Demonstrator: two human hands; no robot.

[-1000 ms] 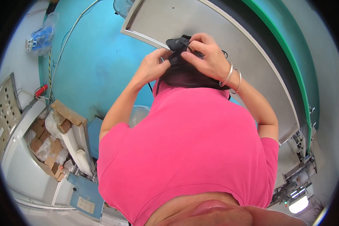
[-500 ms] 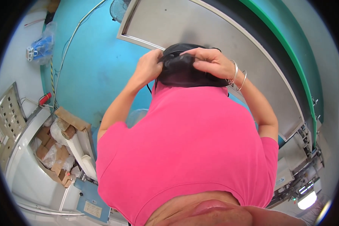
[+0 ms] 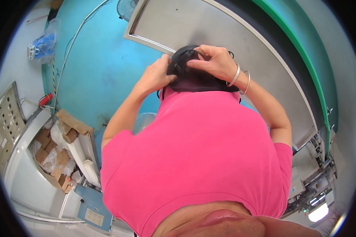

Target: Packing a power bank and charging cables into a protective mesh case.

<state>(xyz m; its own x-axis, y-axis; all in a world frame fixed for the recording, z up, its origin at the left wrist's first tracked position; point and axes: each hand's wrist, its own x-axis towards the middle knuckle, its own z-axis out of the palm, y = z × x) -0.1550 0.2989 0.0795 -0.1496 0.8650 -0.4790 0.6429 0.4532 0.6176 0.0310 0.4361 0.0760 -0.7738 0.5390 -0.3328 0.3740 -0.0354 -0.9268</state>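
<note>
A black bag of soft, shiny material rests against the waist of my pink shirt, with dark straps or cords at its edges. My left hand is closed on its left side, thumb on the near face. At the top, my right hand pinches a thin black strap or the bag's edge between thumb and fingers. Two silvery bangles circle my right wrist. What lies inside the bag is hidden.
Just beyond the bag is a metal-topped table with a raised rim and a green rail behind. A fan stands at its far left corner. Left are a box of cardboard scraps, a blue panel and a red cylinder.
My right hand has shifted slightly left and up, its thumb and fingers now drawn into a pinch. My left hand's thumb has moved onto the bag's near face.
</note>
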